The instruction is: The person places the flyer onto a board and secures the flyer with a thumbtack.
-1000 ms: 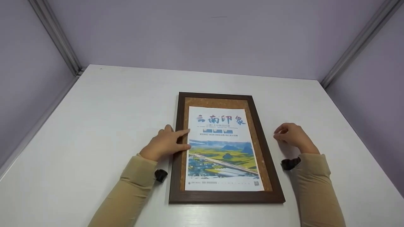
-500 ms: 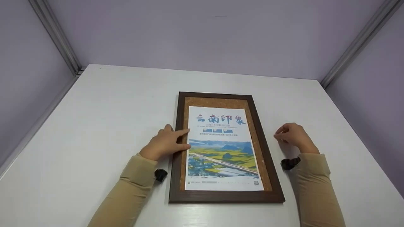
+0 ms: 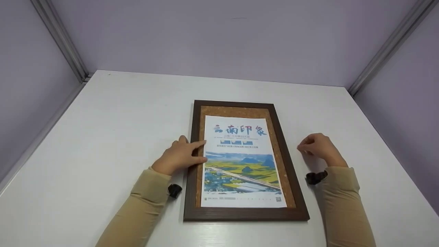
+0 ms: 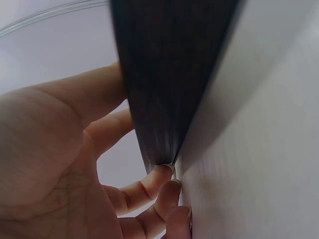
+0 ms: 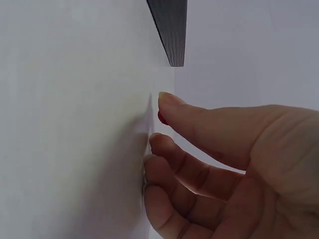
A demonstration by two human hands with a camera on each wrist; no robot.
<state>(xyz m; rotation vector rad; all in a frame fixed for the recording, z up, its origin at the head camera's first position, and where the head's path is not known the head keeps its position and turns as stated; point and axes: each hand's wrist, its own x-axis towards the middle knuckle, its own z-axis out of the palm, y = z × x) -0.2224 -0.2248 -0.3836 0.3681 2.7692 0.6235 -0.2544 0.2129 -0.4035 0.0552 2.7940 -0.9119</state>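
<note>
Dark brown wooden picture frame (image 3: 245,161) holding a printed landscape poster (image 3: 241,161) on cork backing lies flat mid white tabletop (image 3: 103,137), long axis running away from the person, title end far. Left hand (image 3: 178,156), fingers straight, presses frame's left rail and poster edge. Right hand (image 3: 317,147), loosely curled, holds nothing, just right of frame. Judgement: keep pressure flat and even so the poster stays square.

- A dark wooden frame (image 3: 245,214) with a cork backing and a printed poster (image 3: 241,161) is laid flat on the white table (image 3: 113,123).
- The frame's left edge is touched by the left hand (image 3: 180,156).
- The right hand (image 3: 317,146), fingers curled, is held just right of the frame.
</note>
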